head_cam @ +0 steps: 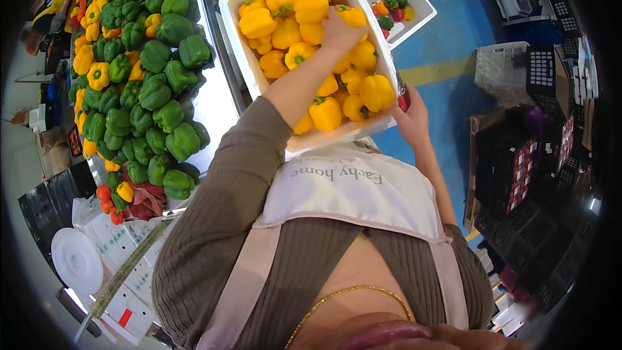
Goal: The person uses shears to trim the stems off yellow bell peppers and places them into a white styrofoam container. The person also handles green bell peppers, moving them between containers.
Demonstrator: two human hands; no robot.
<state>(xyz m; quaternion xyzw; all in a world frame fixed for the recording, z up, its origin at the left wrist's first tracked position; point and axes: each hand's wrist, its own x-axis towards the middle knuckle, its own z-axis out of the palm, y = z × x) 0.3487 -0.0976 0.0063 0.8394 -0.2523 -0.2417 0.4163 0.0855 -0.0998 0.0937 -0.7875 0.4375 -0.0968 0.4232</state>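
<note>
A white foam box full of yellow bell peppers stands before me. My left hand reaches into its upper part, fingers down among the peppers beside a yellow pepper; the fingertips are partly hidden, so its hold cannot be told. At the box's right outer wall, my right hand is closed around a small red-handled tool, perhaps shears, its thumb near the box's lower right corner. To the left, a big heap of green bell peppers mixed with yellow ones lies on a shiny table.
A smaller white foam box with mixed peppers stands on the blue floor beyond the large box. Crates and dark stacked boxes are at right. White cartons stand lower left. Another person is at the far upper left.
</note>
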